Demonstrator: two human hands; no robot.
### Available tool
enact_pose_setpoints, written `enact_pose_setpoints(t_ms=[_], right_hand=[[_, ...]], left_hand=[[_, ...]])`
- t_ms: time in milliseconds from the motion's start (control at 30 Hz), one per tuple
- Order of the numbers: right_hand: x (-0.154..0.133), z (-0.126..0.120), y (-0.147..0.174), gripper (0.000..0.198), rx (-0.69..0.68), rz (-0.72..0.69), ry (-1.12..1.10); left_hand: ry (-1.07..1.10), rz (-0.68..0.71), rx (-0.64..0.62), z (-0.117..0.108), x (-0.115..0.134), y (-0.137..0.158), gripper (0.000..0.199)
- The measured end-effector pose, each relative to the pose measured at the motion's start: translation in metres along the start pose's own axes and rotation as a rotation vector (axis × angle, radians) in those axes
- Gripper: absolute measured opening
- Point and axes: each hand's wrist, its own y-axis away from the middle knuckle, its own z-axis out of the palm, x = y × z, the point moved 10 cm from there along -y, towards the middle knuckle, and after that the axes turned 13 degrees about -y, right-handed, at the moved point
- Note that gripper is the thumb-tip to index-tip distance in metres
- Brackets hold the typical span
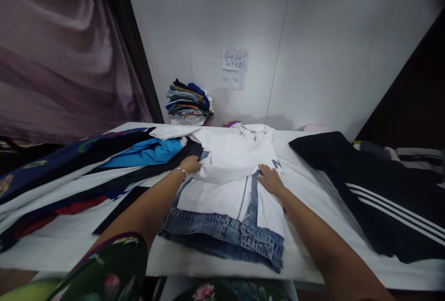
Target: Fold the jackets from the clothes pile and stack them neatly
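A white and blue denim jacket [212, 194] lies spread on the table in front of me, its denim waistband with a button nearest my body. Its upper white part is bunched in a fold across the middle, and a dark letter N shows at the right. My left hand [190, 164], with a bracelet at the wrist, is closed on the jacket's left side; its fingertips are partly hidden. On the right side, my right hand [270, 179] holds the edge of the fold, fingers bent over the cloth beside the denim front strip. One white sleeve [174, 132] stretches to the left.
Several garments, one bright blue [149, 151], lie on the left of the white-covered table [306, 208]. Black clothing with white stripes [368, 189] lies on the right. A folded clothes stack [189, 104] stands against the back wall, near paper notes [232, 67].
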Motion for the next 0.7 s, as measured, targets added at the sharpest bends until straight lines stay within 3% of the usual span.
enact_pose_setpoints(t_ms=[133,233,400,467,533,633,700], right_hand=[[-0.002,-0.002,0.001,0.058,0.007,-0.005,0.005],[-0.003,-0.003,0.002,0.058,0.005,0.001,-0.01],[-0.002,-0.002,0.001,0.058,-0.018,0.028,-0.016],[-0.002,-0.001,0.0,0.059,-0.032,0.036,-0.031],[-0.001,-0.001,0.0,0.061,-0.043,0.046,-0.06],[-0.002,-0.003,0.0,0.066,-0.044,0.052,-0.107],[-0.004,-0.007,0.0,0.067,-0.041,0.053,-0.132]], left_hand=[[-0.055,-0.051,-0.043,-0.009,0.001,0.006,0.031],[-0.028,-0.053,0.033,-0.045,-0.005,0.016,0.023],[0.115,-0.044,0.301,-0.135,-0.011,0.047,0.021],[0.247,0.011,0.484,-0.172,0.001,0.075,0.023],[0.382,0.144,0.647,-0.194,0.024,0.114,0.025],[0.323,0.374,0.816,-0.188,0.075,0.186,0.029],[0.153,0.677,0.846,-0.153,0.124,0.237,0.035]])
